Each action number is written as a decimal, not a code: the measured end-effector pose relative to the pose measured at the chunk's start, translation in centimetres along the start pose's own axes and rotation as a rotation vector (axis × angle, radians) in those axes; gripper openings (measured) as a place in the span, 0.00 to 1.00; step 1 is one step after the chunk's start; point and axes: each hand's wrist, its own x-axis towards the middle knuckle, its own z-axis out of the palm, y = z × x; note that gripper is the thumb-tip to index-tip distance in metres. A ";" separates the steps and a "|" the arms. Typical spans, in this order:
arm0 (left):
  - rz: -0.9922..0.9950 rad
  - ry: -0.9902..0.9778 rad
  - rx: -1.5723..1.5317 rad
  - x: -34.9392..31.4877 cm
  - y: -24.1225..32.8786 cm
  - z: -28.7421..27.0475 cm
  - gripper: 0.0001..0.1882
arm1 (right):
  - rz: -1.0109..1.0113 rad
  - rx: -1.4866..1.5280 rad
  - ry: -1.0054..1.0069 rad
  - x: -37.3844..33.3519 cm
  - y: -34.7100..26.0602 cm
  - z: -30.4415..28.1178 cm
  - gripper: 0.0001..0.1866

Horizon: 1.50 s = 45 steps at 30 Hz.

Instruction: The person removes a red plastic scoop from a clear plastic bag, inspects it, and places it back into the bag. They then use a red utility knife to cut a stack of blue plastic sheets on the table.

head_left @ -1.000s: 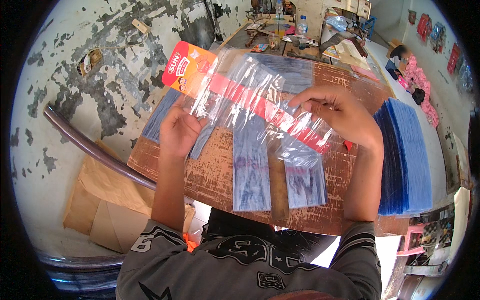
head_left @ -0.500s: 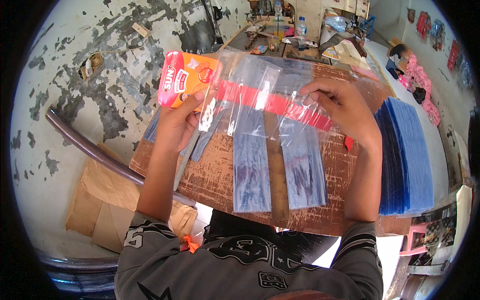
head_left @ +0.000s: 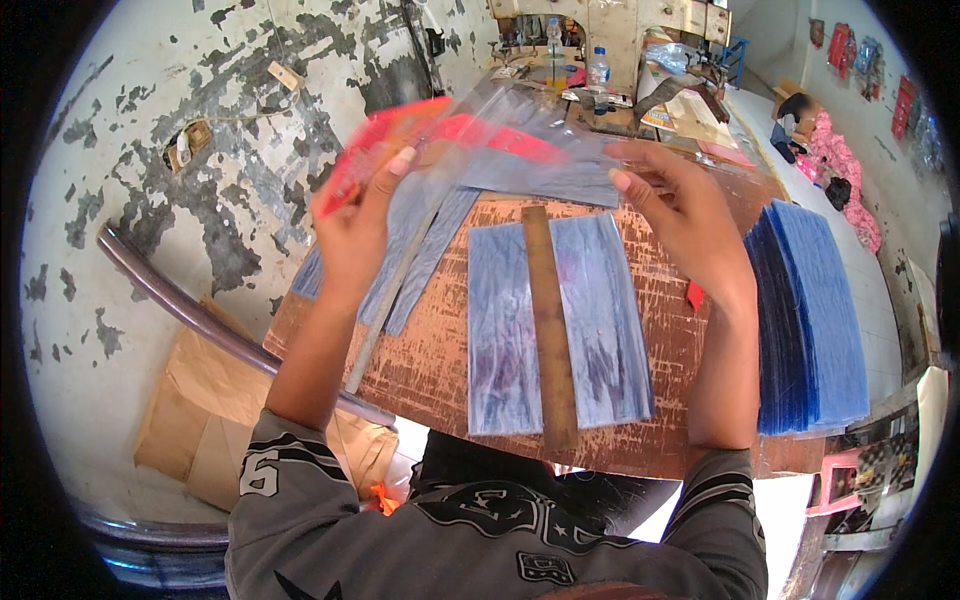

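Observation:
A clear plastic sheet (head_left: pixel 490 110) with a red band and a red-orange printed end is lifted above the table, blurred by motion. My left hand (head_left: pixel 355 215) is closed on its printed end, thumb on top. At the sheet's far right edge, my right hand (head_left: pixel 680 205) has thumb and fingers apart, with nothing visible between them. Below lies a stack of clear bluish plastic sheets (head_left: pixel 505 330), with a narrow brown strip (head_left: pixel 548 320) lying lengthwise across it. More bluish sheets (head_left: pixel 435 250) lie under and beside my left hand.
The worn brown table (head_left: pixel 430 380) carries a tall stack of blue plastic sheets (head_left: pixel 820 310) on the right. A thin grey strip (head_left: pixel 385 310) lies at the left. Bottles (head_left: pixel 598 70) and a cream machine (head_left: pixel 600 35) stand at the back. A person (head_left: pixel 800 125) sits far right.
The clear sheet with the red band has swung up and away, its printed end tilting. My right thumb and fingers have parted from its edge. More of the stack below shows.

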 end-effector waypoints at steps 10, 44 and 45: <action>0.787 -0.203 0.694 0.1 1.3 2.6 0.13 | 0.078 0.506 -0.385 -1.7 -3.9 0.5 0.17; -0.081 0.214 -0.242 -4.8 2.9 5.8 0.22 | 0.133 0.549 -0.187 -0.8 -3.9 2.4 0.10; -0.209 0.170 -0.426 -4.6 3.8 6.4 0.22 | 0.138 0.546 -0.180 -0.9 -3.9 2.5 0.10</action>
